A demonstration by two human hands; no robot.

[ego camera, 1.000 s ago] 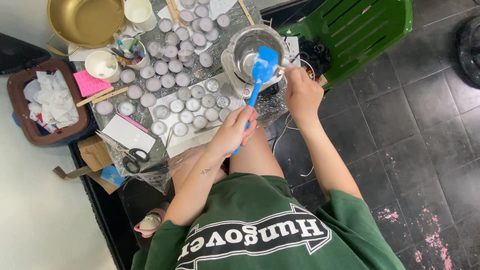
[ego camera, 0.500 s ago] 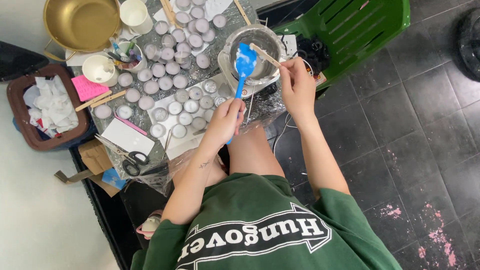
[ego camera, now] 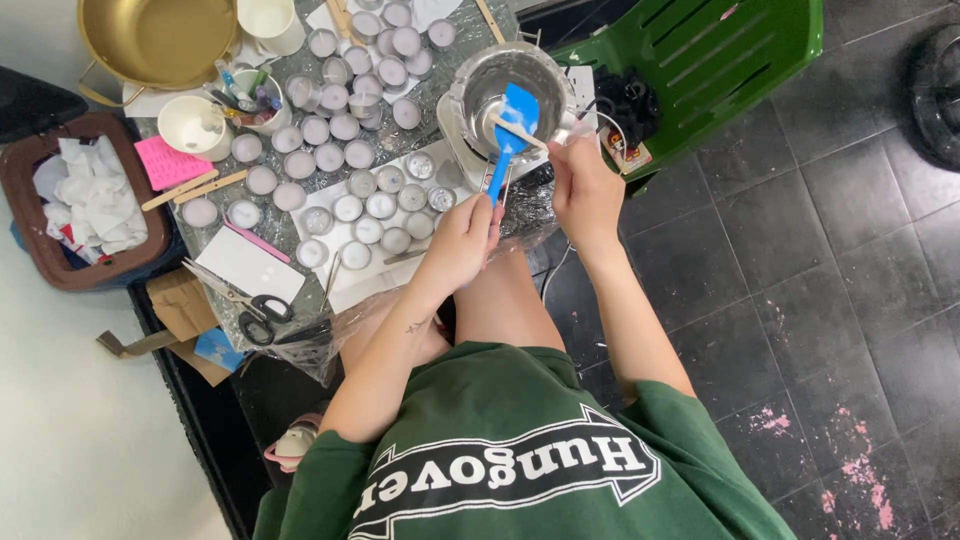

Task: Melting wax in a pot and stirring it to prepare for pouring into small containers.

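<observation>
Presently, head view, looking down at the table.
Left hand (ego camera: 462,238): gripping the spatula (ego camera: 508,130) by its blue handle, fingers curling tight around the lower end.
Spatula: blade, smeared white, is sitting inside the pot (ego camera: 510,84), leaning against the near rim.
Right hand (ego camera: 583,185): pinching a stick (ego camera: 518,131) between thumb and fingertips; other fingers folding in.
Stick: thin, pale wood, is lying across the spatula blade, touching it, over the pot's mouth.
Pot: small, shiny steel, is resting on a white base at the table's right edge, just beside a green chair (ego camera: 700,70).
Cups (ego camera: 350,150): many small round ones, mostly filled white, are crowding the foil-covered table (ego camera: 300,225) left of the pot.
Scissors (ego camera: 245,300): lying near the table's front edge, well apart from both hands.
Gold bowl (ego camera: 160,40): sitting at the far left corner.
Bin (ego camera: 85,205): holding crumpled white tissue, left of the table.
</observation>
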